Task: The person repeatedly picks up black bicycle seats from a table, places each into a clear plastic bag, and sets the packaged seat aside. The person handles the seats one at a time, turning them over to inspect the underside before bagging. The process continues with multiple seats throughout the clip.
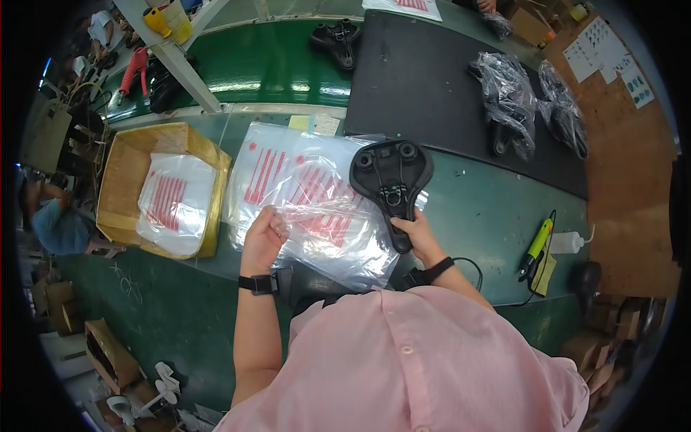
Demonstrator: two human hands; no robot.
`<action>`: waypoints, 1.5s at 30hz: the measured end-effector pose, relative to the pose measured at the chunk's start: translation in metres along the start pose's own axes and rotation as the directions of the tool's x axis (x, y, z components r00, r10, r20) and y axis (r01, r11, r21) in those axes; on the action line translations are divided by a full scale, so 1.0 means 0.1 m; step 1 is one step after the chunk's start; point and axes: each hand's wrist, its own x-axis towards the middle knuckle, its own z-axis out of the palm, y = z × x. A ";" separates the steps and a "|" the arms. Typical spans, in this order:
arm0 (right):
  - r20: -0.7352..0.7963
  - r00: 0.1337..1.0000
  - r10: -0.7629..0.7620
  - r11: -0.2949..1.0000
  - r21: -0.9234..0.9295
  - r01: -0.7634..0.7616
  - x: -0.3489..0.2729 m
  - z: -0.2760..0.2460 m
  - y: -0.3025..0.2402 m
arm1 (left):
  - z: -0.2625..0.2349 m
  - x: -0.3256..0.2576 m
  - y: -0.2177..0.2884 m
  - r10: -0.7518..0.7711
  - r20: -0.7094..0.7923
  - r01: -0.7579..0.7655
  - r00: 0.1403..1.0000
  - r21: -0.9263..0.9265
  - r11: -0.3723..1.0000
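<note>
My right hand (417, 234) grips the narrow nose of a black bicycle saddle (391, 180), held upside down so its rails and underside face up. My left hand (263, 237) pinches the near edge of a clear plastic bag (309, 209) with red printed stripes. The bag lies on top of a pile of the same bags on the green table. The saddle's wide end rests over the right part of the bag. Both wrists wear black bands.
A cardboard box (122, 176) with more striped bags stands at the left. Bagged saddles (507, 101) lie on a black mat (417, 86) at the back right, a bare saddle (337, 39) behind. A yellow-green tool (536, 248) and a white bottle (568, 243) are at the right.
</note>
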 end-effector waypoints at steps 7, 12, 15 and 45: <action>0.297 0.897 -0.327 0.597 -0.671 0.440 -0.58 0.13 -0.67 | 0.39 0.09 -0.46 0.289 -0.183 -0.106 0.940 0.647 0.755; 0.485 0.803 -0.346 0.104 -0.831 0.546 -0.46 0.26 -0.32 | 0.84 0.07 -0.39 0.403 -0.117 -0.198 0.908 0.726 0.658; 0.329 0.919 -0.217 0.310 -0.869 0.385 -0.45 0.34 -0.31 | 1.27 -0.22 -0.46 0.244 0.261 -0.302 0.934 0.941 0.150; 0.012 0.921 -0.390 0.722 -0.616 0.314 3.55 0.64 -1.87 | 2.43 0.38 1.35 -0.183 0.588 -0.543 0.788 0.804 0.242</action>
